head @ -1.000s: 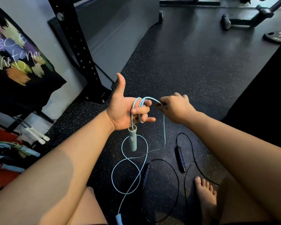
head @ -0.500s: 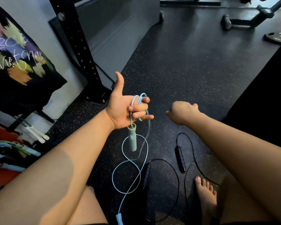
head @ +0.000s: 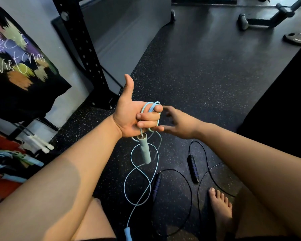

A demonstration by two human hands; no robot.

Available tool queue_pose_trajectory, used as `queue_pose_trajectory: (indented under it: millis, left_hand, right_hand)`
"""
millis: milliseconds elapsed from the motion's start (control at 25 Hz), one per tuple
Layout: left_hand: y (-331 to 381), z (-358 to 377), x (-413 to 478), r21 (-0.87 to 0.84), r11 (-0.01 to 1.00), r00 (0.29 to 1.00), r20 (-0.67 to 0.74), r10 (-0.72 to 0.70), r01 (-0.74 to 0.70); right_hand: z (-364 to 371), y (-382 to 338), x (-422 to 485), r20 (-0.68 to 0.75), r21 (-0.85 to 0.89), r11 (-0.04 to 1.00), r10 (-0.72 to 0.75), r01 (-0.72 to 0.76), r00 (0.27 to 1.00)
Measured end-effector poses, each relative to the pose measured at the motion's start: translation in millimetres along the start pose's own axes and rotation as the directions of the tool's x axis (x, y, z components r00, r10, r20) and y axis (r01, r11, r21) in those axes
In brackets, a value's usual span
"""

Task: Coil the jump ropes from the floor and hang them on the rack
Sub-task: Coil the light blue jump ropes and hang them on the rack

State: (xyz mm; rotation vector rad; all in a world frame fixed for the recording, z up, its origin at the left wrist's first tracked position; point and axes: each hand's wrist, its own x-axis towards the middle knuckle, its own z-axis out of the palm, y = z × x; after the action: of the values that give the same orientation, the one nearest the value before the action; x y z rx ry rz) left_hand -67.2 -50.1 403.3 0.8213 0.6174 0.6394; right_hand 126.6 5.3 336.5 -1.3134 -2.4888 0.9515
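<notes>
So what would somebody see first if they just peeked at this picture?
Right in the middle, the left hand sticks its thumb up and grips loops of a light blue jump rope, whose handle dangles just below. The blurry right hand reaches in beside those loops. Lower down, a black jump rope lies loose on the speckled floor.

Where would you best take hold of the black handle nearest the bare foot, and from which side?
Grip the black handle at its middle, from above with the right hand, fingers across its width. It lies flat on the floor, pointing away from the person, with the cord leaving its far end. The left hand holds the blue rope.
</notes>
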Motion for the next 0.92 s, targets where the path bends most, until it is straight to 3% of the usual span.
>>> queue_pose_trajectory:
  millis: [80, 160, 400, 520, 640, 680, 800, 920]
  left_hand:
    - [0.0, 0.2, -0.6, 0.013, 1.0, 1.0, 0.013, -0.012, 0.012]
    - [0.4, 0.6, -1.4, 0.026, 1.0, 0.999, 0.039, -0.018, 0.017]
    - [1.1, -0.1, -2.9, 0.021, 1.0, 0.999, 0.027, -0.024, 0.023]
    - [0.7, -1.8, -1.8, 0.002, 1.0, 0.999, -0.039, -0.012, 0.012]
    - [1.5, -1.5, -2.3, -0.03, 1.0, 0.997, -0.081, 0.005, -0.007]
    - [1.2, -0.9, -2.8, -0.04, 0.999, 0.997, -0.074, 0.015, -0.018]
    - [-0.7, 0.8, -2.8, -0.092, 0.992, 0.995, -0.063, 0.077, -0.083]
    - [0.6, -3.3, -2.4, -0.213, 0.943, 0.956, -0.203, 0.213, -0.255]
  right_hand:
    - [-0.6, 0.6, 2.6, -0.117, 0.037, 0.987, -0.153, 0.158, 0.981]
    - [-5.7, -2.3, 3.9, -0.158, 0.076, 0.977, -0.183, 0.197, 0.97]
    - [-6.3, -9.9, 1.7, -0.008, 0.093, 0.995, 0.049, -0.048, 0.999]
    - [-7.2, -9.4, 0.6, -0.052, 0.364, 0.931, -0.018, 0.036, 0.998]
    - [-12.0, -17.0, 0.6, -0.118, 0.687, 0.723, 0.006, 0.077, 0.993]
    - [-12.2, -17.8, 1.0, -0.139, 0.701, 0.709, 0.027, 0.079, 0.99]
    - [-7.5, -12.8, 3.2, -0.14, 0.602, 0.797, 0.048, 0.046, 0.989]
    - [-3.0, -14.2, 2.0, -0.054, 0.493, 0.869, 0.082, -0.045, 0.995]
